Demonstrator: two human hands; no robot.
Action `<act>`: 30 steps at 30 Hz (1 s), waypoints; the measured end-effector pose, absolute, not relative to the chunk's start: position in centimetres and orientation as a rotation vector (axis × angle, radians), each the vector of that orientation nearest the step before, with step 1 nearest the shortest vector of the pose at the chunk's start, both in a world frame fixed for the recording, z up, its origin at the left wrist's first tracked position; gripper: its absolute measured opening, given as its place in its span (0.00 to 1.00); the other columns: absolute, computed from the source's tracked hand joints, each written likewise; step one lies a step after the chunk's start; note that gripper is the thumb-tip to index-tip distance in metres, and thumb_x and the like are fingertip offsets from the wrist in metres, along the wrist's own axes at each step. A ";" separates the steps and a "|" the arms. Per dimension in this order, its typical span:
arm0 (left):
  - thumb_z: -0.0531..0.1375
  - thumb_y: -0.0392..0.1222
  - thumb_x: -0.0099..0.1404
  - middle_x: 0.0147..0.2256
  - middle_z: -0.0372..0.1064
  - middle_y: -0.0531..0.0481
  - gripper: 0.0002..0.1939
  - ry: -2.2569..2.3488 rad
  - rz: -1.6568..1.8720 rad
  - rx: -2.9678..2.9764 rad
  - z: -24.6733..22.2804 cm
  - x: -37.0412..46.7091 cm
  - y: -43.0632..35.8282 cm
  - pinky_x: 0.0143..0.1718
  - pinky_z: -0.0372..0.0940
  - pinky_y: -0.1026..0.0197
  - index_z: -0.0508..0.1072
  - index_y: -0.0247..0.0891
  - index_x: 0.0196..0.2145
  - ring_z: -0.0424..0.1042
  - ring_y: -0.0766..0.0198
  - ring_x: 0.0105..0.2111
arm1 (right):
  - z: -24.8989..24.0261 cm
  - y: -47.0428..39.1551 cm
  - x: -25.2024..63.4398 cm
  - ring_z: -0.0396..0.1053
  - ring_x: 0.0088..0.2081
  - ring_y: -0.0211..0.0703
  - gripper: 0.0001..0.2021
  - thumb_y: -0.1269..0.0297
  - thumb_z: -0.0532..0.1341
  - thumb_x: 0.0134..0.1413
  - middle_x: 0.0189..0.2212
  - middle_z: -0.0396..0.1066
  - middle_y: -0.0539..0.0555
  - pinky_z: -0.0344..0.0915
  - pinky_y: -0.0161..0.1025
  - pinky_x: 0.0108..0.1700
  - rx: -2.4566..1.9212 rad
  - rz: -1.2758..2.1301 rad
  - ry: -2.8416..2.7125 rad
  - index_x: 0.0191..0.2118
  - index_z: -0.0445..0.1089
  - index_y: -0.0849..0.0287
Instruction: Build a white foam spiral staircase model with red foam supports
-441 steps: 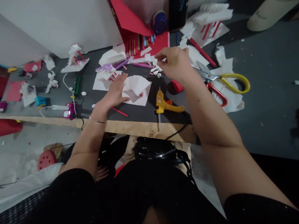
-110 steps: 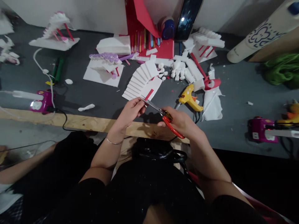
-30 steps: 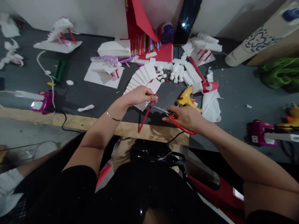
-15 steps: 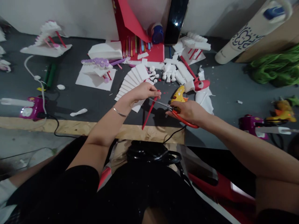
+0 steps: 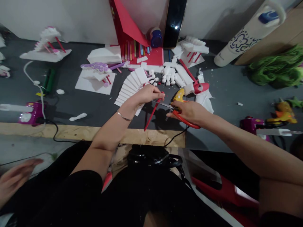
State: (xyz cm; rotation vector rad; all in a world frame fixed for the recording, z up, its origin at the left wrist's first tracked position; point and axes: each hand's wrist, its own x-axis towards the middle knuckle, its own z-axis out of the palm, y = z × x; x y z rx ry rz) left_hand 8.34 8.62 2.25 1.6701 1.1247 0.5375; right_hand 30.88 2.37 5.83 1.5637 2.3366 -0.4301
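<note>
Near the middle of the table, my left hand (image 5: 151, 93) is closed, pinching the upper end of a thin red stick (image 5: 151, 116) that slants down toward the table's front edge. My right hand (image 5: 187, 110) is wrapped round the orange handles of a pair of scissors (image 5: 181, 119). Their metal blades point left and meet the stick just below my left fingers. A fan of white strips (image 5: 131, 85) lies behind my left wrist. A yellow object (image 5: 179, 94) sits directly behind my right hand.
Small white figures (image 5: 168, 75) and scraps lie behind my hands. White models with red posts include one with a purple top (image 5: 96, 81). Purple glue guns (image 5: 34, 113) rest at both sides. A white bottle (image 5: 239, 41) leans at back right. Another person's hand (image 5: 20, 176) shows lower left.
The view has shifted slightly. My hands keep hold of the stick and scissors in nearly the same pose. Another person's hand has come into view at the lower left.
</note>
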 end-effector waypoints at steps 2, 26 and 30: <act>0.70 0.58 0.59 0.27 0.74 0.49 0.19 1.126 0.539 1.668 2.3 8.2 8.6 0.38 0.61 0.58 0.83 0.39 0.26 0.69 0.63 0.30 | 5.7 2.4 30.8 0.79 0.39 0.56 0.28 0.37 0.56 0.66 0.38 0.82 0.61 0.61 0.40 0.36 1.559 -0.438 2.356 0.55 0.74 0.55; 0.68 0.54 0.62 0.28 0.78 0.49 0.20 1.166 0.560 1.727 3.0 8.4 8.5 0.39 0.63 0.61 0.79 0.37 0.20 0.75 0.62 0.33 | 5.8 2.6 30.3 0.79 0.38 0.56 0.32 0.32 0.52 0.65 0.39 0.82 0.62 0.56 0.40 0.32 1.580 -0.453 2.356 0.53 0.71 0.55; 0.69 0.56 0.61 0.28 0.78 0.49 0.20 1.149 0.573 1.713 2.8 8.5 8.4 0.38 0.64 0.61 0.80 0.38 0.21 0.74 0.63 0.32 | 5.6 2.8 30.6 0.79 0.37 0.54 0.29 0.34 0.55 0.64 0.38 0.83 0.60 0.57 0.39 0.32 1.604 -0.474 2.386 0.53 0.73 0.54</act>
